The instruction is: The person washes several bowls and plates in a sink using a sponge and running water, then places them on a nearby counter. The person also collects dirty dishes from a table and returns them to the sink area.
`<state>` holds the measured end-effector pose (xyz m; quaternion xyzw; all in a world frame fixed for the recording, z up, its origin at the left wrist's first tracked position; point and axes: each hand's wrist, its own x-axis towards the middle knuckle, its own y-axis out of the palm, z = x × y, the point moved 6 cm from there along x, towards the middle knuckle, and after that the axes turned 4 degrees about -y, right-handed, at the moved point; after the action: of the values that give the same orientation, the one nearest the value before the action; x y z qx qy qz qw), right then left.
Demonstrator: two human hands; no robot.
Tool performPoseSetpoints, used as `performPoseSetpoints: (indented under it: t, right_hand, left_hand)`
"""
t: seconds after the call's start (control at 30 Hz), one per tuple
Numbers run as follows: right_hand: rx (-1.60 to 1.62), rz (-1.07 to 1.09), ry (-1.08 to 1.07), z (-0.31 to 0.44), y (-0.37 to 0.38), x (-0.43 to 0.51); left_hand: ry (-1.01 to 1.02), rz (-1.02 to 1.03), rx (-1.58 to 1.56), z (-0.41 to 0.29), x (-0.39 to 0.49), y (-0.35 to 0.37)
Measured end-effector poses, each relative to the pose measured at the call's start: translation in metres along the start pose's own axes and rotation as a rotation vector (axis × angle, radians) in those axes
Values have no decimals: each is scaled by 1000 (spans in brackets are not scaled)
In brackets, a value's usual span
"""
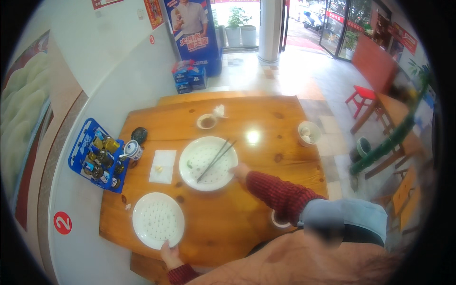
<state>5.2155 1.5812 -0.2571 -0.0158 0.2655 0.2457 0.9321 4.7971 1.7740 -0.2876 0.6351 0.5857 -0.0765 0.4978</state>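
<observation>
With its fingers on the near rim, my left hand (170,253) grips a white perforated plate (158,221) over the table's near left part. My right hand (241,172) holds the right rim of a second white perforated plate (199,156), on which a pair of dark chopsticks (216,160) and a small green scrap (189,164) lie. Beyond that plate is a small dish of brown sauce (206,122), beside a crumpled white tissue (221,111). A flat napkin (162,166) with a yellowish scrap on it lies left of the second plate. My right forearm partly hides another small dish (280,220).
A blue crate of bottles (117,178), a blue-and-white lidded jar (133,150) and a dark round object (139,135) stand along the wall side. A white bowl with crumpled tissues (309,134) stands near the wooden table's (249,199) right edge. A red stool (364,94) is farther right.
</observation>
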Motion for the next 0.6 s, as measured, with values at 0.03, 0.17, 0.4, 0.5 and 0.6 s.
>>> performPoseSetpoints:
  t: [0.03,0.17,0.4,0.5,0.6]
  right_hand:
    - [-43,-30,-10,0,-1,2]
    - [25,-33,-70,-9,1,23]
    - [28,116,-48,-29,-8,18]
    - [-71,176,-55,-22,-12,8]
    - [-21,204,-1,-19,-12,-1]
  left_hand:
    - [21,-14,48,-2,-1,0]
    - [62,46,107,-3,-9,3]
    - [166,51,217,10,-35,7]
    - [133,14,197,15,-40,6]
    - [112,4,194,19,-45,1]
